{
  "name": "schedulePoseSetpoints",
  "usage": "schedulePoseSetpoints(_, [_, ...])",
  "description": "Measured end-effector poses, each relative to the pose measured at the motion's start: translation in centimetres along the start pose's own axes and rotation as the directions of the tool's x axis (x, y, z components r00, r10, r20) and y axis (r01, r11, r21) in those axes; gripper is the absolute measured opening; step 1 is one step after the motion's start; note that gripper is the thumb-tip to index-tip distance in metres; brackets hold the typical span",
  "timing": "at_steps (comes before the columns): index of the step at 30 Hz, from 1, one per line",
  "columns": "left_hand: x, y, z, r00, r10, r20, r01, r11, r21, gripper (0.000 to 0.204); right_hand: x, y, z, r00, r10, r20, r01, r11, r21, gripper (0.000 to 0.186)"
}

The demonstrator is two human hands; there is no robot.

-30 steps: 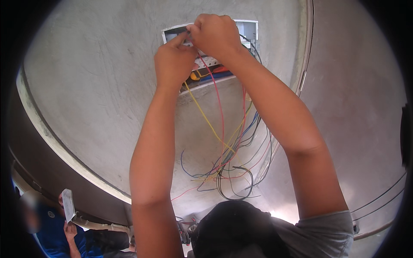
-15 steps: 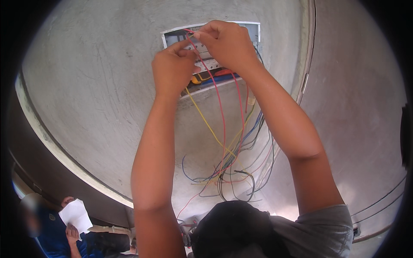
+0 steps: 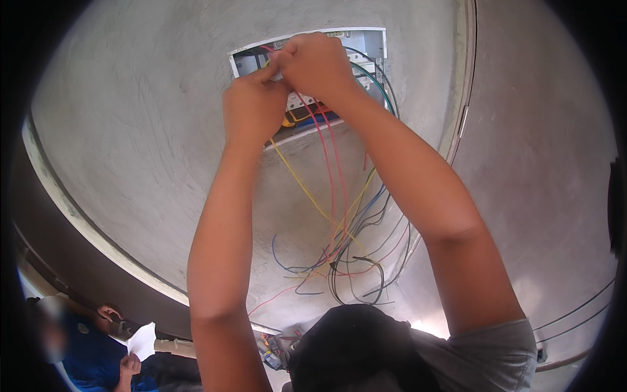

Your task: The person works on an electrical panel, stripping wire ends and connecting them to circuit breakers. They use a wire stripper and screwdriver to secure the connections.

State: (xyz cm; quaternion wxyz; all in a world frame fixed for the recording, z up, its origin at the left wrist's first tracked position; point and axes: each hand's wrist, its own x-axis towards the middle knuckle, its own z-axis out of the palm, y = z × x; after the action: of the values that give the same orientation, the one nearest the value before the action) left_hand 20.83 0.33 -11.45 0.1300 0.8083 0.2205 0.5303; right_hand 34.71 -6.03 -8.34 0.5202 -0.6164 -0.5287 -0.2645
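My left hand and my right hand meet at the upper left part of a wall-recessed electrical box. Both have their fingers closed in a pinch at a red wire; the exact grip is hidden behind the fingers. That wire enters from the box's upper left corner and comes out below my right hand, hanging down the wall. White circuit breakers show in part behind my hands. Below them, a yellow-and-black tool handle lies in the bottom of the box.
Yellow, red, blue and black wires hang from the box into a loose tangle. Green wire bows out at its right side. A dark cap fills the lower middle. At lower left, a person in blue holds a white paper.
My right hand has moved left and slightly down against my left fingertips, uncovering green and black wires on the right. The person at lower left has shifted the paper, now held in one hand.
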Motion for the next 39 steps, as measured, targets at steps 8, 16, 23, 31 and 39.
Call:
schedulePoseSetpoints(8, [5.1, 0.4, -5.5, 0.668, 0.715, -0.206, -0.436, 0.601, 0.669, 0.048, 0.9, -0.1, 0.1, 0.997, 0.075, 0.015, -0.073, 0.992, -0.107, 0.03])
schedulePoseSetpoints(16, [8.7, 2.3, -7.9, 0.625, 0.72, 0.302, -0.713, 0.37, 0.595, 0.067, 0.4, 1.0, 0.6, 0.998, -0.025, -0.05, 0.028, 0.998, 0.052, 0.019])
schedulePoseSetpoints(23, [8.6, 1.4, -6.0, 0.605, 0.771, 0.199, -0.668, 0.356, 0.653, 0.068, -1.0, 2.0, 2.2, 0.964, -0.197, -0.18, 0.189, 0.98, -0.065, 0.027])
schedulePoseSetpoints(31, [8.0, 1.6, -6.0, 0.613, 0.772, 0.168, -0.657, 0.381, 0.65, 0.066, -5.7, 1.7, 1.2, 0.887, -0.277, -0.369, 0.285, 0.958, -0.033, 0.02])
schedulePoseSetpoints(39, [8.8, 0.3, -6.0, 0.564, 0.811, 0.154, -0.671, 0.342, 0.658, 0.064, -4.3, 0.1, 1.2, 0.985, -0.026, -0.17, 0.004, 0.992, -0.127, 0.021])
